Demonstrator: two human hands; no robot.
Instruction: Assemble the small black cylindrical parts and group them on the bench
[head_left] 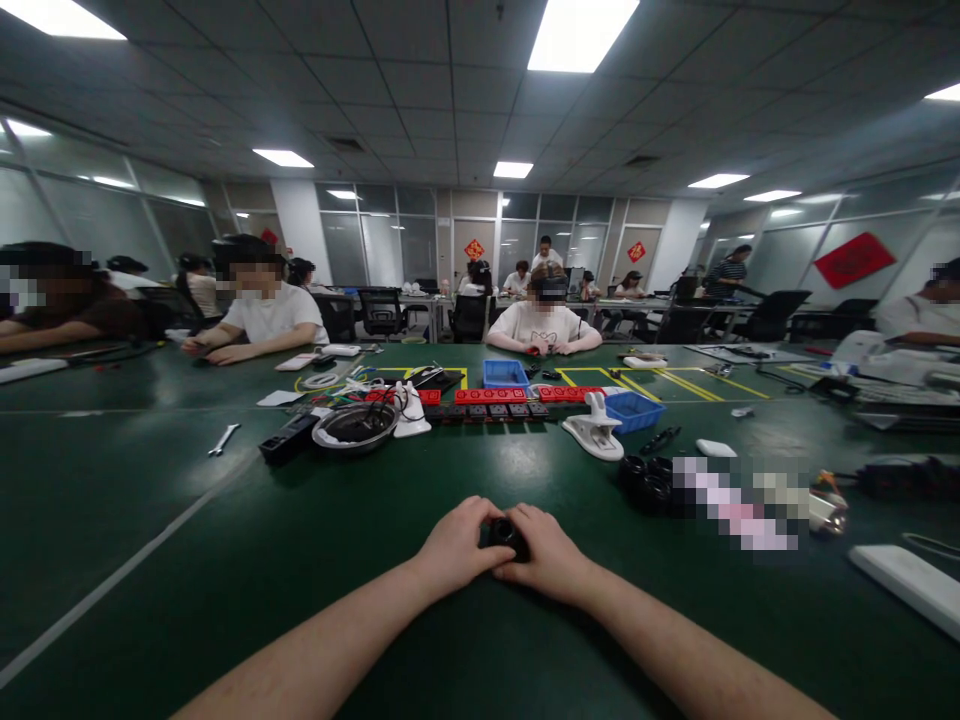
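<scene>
A small round black part (506,533) with a dark hole in its top is enclosed between my two hands, low over the green table. My left hand (460,545) curls round it from the left, thumb along the near side. From the right, my right hand (547,550) wraps it, with its thumb meeting the left one in front. Fingers hide most of the part's sides, and I cannot tell whether it rests on the table. Several similar black round parts (649,485) stand together to the right of my hands.
Ahead lie a metal bowl-shaped ring (356,428), a white clip base (596,430), red socket strips (491,395) and blue trays (634,411), (505,374). A wrench (224,440) is at left, a white bar (911,585) at right. People sit around the green table (360,630).
</scene>
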